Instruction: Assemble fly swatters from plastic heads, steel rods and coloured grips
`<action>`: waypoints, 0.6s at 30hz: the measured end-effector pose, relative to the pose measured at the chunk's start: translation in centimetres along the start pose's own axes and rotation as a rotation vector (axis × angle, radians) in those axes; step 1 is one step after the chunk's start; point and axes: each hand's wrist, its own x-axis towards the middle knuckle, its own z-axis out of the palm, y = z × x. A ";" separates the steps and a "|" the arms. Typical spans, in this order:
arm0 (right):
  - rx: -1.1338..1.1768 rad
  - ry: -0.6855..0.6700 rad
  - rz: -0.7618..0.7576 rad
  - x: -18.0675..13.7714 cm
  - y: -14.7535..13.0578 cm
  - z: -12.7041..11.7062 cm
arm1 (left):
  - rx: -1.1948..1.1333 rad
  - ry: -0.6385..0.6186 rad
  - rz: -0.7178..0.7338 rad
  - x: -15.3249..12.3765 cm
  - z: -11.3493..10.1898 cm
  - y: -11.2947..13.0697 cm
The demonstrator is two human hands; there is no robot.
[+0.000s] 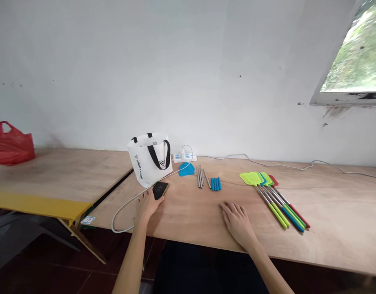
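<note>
My left hand (147,204) grips the near left corner of a flat black phone (160,190) at the table's left part. A white cable (123,210) loops beside that hand. My right hand (236,220) rests flat on the wooden table (194,220), fingers spread and holding nothing. Between and beyond the hands lie blue fly swatter heads (187,169), several thin metal tubes (200,177) and several blue handles (216,184) side by side. Right of my right hand is a fanned row of whole fly swatters (276,200) in yellow-green, blue, green and red.
A white bag with black handles (149,161) stands behind the phone. By the wall, a power strip (184,157) has a plug in it, and a cord (264,164) runs right. Another table (56,175), with a red plastic bag (13,145), is across a gap at left.
</note>
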 end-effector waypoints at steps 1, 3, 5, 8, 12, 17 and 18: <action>-0.001 0.002 0.001 0.0 0.0 0.0 | -0.009 0.025 -0.009 0.0 0.1 0.1; 0.001 0.006 0.002 0.0 0.0 0.0 | -0.028 0.052 -0.029 0.1 0.1 0.2; 0.007 0.009 0.004 0.1 0.0 -0.1 | -0.047 0.052 -0.057 0.3 -0.1 0.3; 0.011 0.004 0.009 0.1 -0.2 -0.2 | -0.115 0.038 -0.074 0.6 -0.2 0.2; 0.011 -0.010 0.019 0.2 -0.3 -0.5 | -0.235 0.045 -0.044 0.8 -0.3 -0.1; 0.006 -0.016 0.027 0.3 -0.4 -0.6 | -0.433 0.050 0.013 0.6 -1.6 -0.2; 0.005 -0.014 0.027 0.3 -0.4 -0.6 | -0.462 0.058 0.019 0.6 -2.1 -0.2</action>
